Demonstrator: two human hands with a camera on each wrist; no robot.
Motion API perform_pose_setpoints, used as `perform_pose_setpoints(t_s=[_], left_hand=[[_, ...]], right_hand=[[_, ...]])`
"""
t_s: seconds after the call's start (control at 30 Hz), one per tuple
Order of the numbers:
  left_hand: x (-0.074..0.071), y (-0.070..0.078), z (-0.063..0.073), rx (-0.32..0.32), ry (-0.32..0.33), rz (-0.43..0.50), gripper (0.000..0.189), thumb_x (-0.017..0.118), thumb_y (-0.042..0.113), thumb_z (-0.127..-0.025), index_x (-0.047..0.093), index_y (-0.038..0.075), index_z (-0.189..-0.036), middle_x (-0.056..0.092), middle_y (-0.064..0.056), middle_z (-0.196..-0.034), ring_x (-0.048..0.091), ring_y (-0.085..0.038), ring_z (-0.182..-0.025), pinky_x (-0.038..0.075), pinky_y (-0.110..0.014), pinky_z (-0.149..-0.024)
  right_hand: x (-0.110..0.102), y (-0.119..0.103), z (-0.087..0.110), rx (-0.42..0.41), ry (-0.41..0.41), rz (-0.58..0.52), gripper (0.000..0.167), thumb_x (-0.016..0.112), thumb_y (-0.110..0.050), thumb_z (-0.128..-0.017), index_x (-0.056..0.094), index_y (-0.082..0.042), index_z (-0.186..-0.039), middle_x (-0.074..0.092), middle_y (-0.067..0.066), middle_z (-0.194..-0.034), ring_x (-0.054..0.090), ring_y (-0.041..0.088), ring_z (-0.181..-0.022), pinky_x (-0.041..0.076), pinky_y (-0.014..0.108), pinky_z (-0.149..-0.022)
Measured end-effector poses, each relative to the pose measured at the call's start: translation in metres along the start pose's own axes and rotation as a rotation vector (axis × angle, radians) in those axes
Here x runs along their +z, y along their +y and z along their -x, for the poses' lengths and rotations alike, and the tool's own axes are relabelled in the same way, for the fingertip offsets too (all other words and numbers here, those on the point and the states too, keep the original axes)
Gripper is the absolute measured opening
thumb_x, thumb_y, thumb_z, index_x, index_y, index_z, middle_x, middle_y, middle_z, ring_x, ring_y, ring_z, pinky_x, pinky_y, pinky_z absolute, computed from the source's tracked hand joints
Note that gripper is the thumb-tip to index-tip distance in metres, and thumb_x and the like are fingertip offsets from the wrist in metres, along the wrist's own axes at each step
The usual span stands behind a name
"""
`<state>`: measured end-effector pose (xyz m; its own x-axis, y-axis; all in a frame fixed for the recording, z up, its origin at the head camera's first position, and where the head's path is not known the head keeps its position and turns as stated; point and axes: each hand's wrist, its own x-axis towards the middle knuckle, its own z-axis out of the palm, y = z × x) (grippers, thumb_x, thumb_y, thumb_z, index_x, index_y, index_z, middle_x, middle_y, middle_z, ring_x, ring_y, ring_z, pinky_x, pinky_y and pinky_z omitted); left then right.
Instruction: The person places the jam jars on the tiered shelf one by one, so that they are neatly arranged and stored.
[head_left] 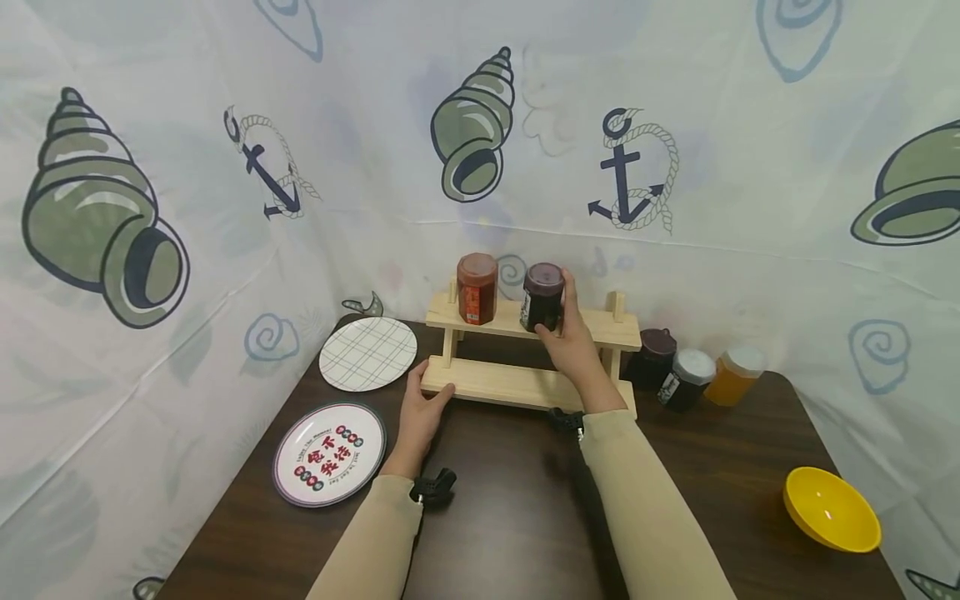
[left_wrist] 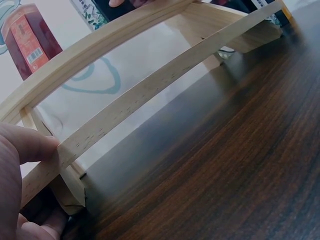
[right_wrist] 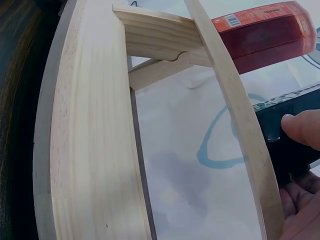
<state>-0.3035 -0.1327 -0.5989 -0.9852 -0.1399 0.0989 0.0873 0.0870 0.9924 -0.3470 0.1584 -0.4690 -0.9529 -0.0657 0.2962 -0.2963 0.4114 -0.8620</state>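
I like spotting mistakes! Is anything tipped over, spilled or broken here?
Nothing stands out. The red jar and the dark jar stand upright on the wooden rack. The right hand grips the dark jar, the left hand steadies the rack. The plates and the yellow bowl look unbroken, with no spill.

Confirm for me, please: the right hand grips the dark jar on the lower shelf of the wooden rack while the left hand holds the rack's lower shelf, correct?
Not quite: the dark jar stands on the top shelf of the wooden rack, beside the red jar, as the head view shows. The right hand does grip it, and the left hand holds the lower shelf.
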Motion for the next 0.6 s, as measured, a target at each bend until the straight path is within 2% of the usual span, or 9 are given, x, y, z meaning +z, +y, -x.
perform_pose_setpoints(t_s=[0.17, 0.37, 0.47, 0.6], left_hand=[[-0.0009, 0.0002, 0.0011, 0.001, -0.001, -0.005, 0.078, 0.077, 0.022, -0.103, 0.036, 0.019, -0.169, 0.043, -0.013, -0.172, 0.043, -0.033, -0.157, 0.034, -0.056, -0.129], [-0.0010, -0.0002, 0.0003, 0.004, 0.002, -0.004, 0.078, 0.077, 0.021, -0.103, 0.036, 0.018, -0.169, 0.043, -0.015, -0.172, 0.044, -0.035, -0.156, 0.034, -0.057, -0.128], [-0.0012, -0.0006, -0.0004, 0.002, 0.006, -0.002, 0.078, 0.078, 0.021, -0.102, 0.037, 0.017, -0.168, 0.044, -0.015, -0.171, 0.044, -0.035, -0.156, 0.034, -0.057, -0.128], [-0.0011, -0.0017, -0.0010, 0.003, 0.008, -0.005, 0.078, 0.079, 0.020, -0.102, 0.038, 0.016, -0.168, 0.044, -0.015, -0.171, 0.044, -0.035, -0.155, 0.033, -0.057, -0.128]], right_hand=[[-0.0001, -0.0012, -0.0005, 0.016, -0.002, 0.024, 0.109, 0.070, -0.012, -0.106, -0.005, -0.063, -0.167, 0.034, 0.026, -0.175, 0.039, 0.046, -0.160, 0.031, 0.065, -0.130], [-0.0020, -0.0046, -0.0014, 0.021, -0.034, 0.039, 0.108, 0.068, -0.013, -0.108, -0.008, -0.055, -0.171, 0.035, 0.028, -0.174, 0.039, 0.047, -0.159, 0.029, 0.068, -0.130], [-0.0029, -0.0027, -0.0027, -0.006, -0.059, 0.000, 0.108, 0.067, -0.011, -0.108, -0.011, -0.050, -0.172, 0.027, 0.024, -0.178, 0.033, 0.046, -0.163, 0.025, 0.066, -0.132], [-0.0023, 0.0028, 0.0022, -0.022, -0.062, -0.117, 0.114, 0.068, -0.015, -0.108, -0.022, -0.048, -0.169, 0.012, 0.011, -0.184, 0.017, 0.037, -0.170, 0.017, 0.060, -0.136]])
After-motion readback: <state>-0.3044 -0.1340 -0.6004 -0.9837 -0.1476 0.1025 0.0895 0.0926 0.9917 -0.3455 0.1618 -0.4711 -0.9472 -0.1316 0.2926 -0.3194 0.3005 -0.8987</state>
